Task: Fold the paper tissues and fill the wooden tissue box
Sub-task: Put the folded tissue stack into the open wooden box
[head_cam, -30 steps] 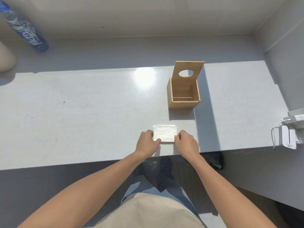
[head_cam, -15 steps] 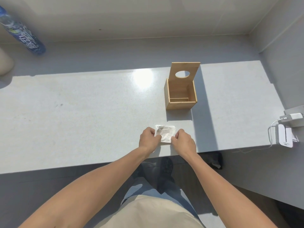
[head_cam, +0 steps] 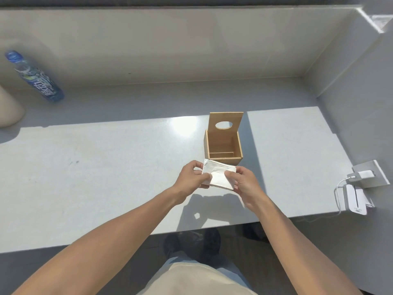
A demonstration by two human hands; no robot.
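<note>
A small stack of folded white paper tissues (head_cam: 219, 175) is held up off the grey counter (head_cam: 106, 167), just in front of the wooden tissue box (head_cam: 223, 149). My left hand (head_cam: 192, 177) pinches its left edge and my right hand (head_cam: 244, 184) pinches its right edge. The box stands open, its lid with an oval hole tipped up at the back, and its inside looks bare. The tissues cast a shadow on the counter below my hands.
A blue plastic bottle (head_cam: 35, 78) stands at the far left by the wall, beside a beige rounded object (head_cam: 8, 107). A white charger with a cable (head_cam: 214, 174) sits at a wall socket (head_cam: 370, 174) on the right, above a white device (head_cam: 356, 199). The counter's front edge runs below my wrists.
Both hands have lifted the tissue stack off the counter and carried it forward toward the box. The head camera has tilted up, showing more of the back wall.
</note>
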